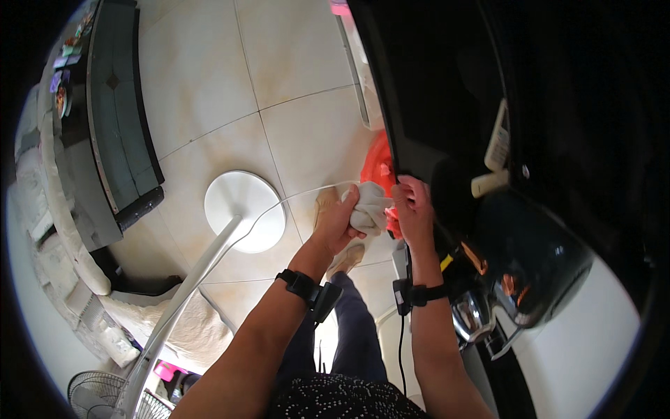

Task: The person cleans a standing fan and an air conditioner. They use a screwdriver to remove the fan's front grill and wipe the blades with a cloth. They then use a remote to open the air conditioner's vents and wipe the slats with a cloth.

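My left hand [339, 220] grips a bunched, light grey cloth [369, 208] in front of me, above the tiled floor. At the black cabinet's edge is my right hand [414, 209], its fingers curled close to the cloth's right side; whether they pinch part of it cannot be told. A red plastic bag [378, 157] hangs or lies behind both, partly hidden by the cloth and my right hand. A white cable [314, 189] runs behind the cloth.
A white round stand base [245, 209] with a slanting pole is at the left. The black glossy cabinet top [445, 78] holds a remote control [498, 141], and a metal cup [472, 316] is nearby. A dark table [112, 105] and a wire-caged fan [97, 395] are farther left.
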### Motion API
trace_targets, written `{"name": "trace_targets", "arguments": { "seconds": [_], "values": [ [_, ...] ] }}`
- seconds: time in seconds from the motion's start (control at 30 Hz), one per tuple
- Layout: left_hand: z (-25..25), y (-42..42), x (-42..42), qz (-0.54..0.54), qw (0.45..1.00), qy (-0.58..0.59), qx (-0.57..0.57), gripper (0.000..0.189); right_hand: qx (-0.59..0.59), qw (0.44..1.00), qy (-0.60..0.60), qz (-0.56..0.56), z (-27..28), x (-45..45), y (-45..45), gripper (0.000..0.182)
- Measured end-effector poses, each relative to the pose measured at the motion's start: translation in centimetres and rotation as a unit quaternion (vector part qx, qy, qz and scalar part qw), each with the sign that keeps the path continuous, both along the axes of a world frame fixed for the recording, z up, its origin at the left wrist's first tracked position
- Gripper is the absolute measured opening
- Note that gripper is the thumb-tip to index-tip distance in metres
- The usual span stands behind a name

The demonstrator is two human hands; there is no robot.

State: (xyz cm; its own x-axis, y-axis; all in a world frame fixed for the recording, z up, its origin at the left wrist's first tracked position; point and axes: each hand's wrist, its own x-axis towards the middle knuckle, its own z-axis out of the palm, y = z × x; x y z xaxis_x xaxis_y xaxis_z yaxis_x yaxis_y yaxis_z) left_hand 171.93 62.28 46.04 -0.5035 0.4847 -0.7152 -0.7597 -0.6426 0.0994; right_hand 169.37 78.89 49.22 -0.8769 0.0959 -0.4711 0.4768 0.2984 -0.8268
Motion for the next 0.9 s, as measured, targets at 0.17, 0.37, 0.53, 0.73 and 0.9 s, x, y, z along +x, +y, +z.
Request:
{"name": "trace_targets", "arguments": {
  "seconds": [0.17,0.37,0.53,0.73,0.9],
  "values": [
    [8.1,1.6,5.2,-0.158,0.98,0.063,-0.099,0.038,-0.124,0.977,-0.172,0.013,7.4,7.6,0.2,0.048],
    [14.9,4.6,9.3,-0.387,0.878,0.143,-0.242,0.023,-0.281,0.87,-0.272,-0.301,11.4,20.3,7.0,0.034],
    [16.5,9.7,13.8,-0.402,0.883,0.169,-0.174,0.028,-0.412,0.767,-0.203,-0.448,19.1,26.8,12.3,0.049],
    [23.2,19.9,19.2,-0.563,0.733,0.374,-0.081,0.034,-0.363,0.837,-0.039,-0.408,23.9,35.6,14.6,0.043],
    [25.9,26.4,22.4,-0.688,0.577,0.44,-0.016,0.016,-0.454,0.715,0.118,-0.518,23.9,41.8,17.0,0.054]
  ]
}}
